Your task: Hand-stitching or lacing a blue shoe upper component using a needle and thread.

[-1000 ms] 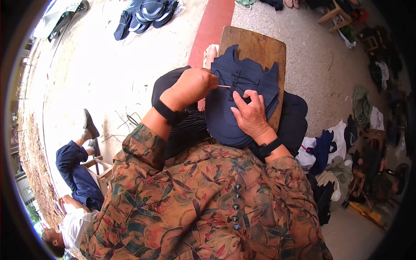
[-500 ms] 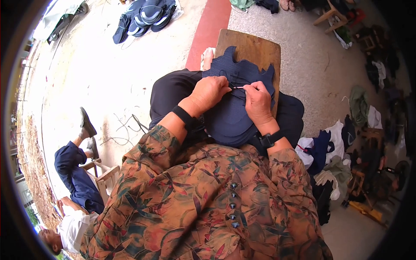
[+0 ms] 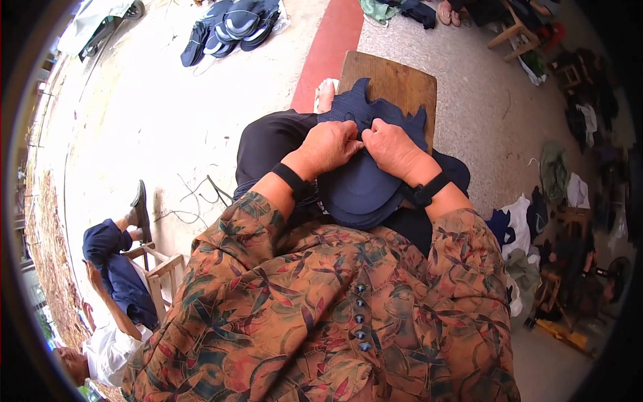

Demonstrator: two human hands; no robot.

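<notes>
A: Main item, quick. Where?

B: Stack of navy fabric pieces, lying over the near end of a wooden tabletop, between legs in dark trousers. Rounded toward the body, pointed tips at the far edge.

A: Hands?

B: Left hand and right hand close together over the top piece, fingers closed in pinches. Pinching what? Can't tell, hidden behind knuckles.

A: Progress?

B: Judging by looks: cutting and stacking, done. Fine work near the pointed end, probably partway. Left: rest of the top piece, maybe lower ones too. Exact amount, can't tell.

A: Farther out?

B: Patterned shirt, black bands on both wrists. Ahead and left, on pale floor: heap of navy-and-grey shapes. Lower left: co-worker beside wooden stool. Right: loose clothes.
</notes>
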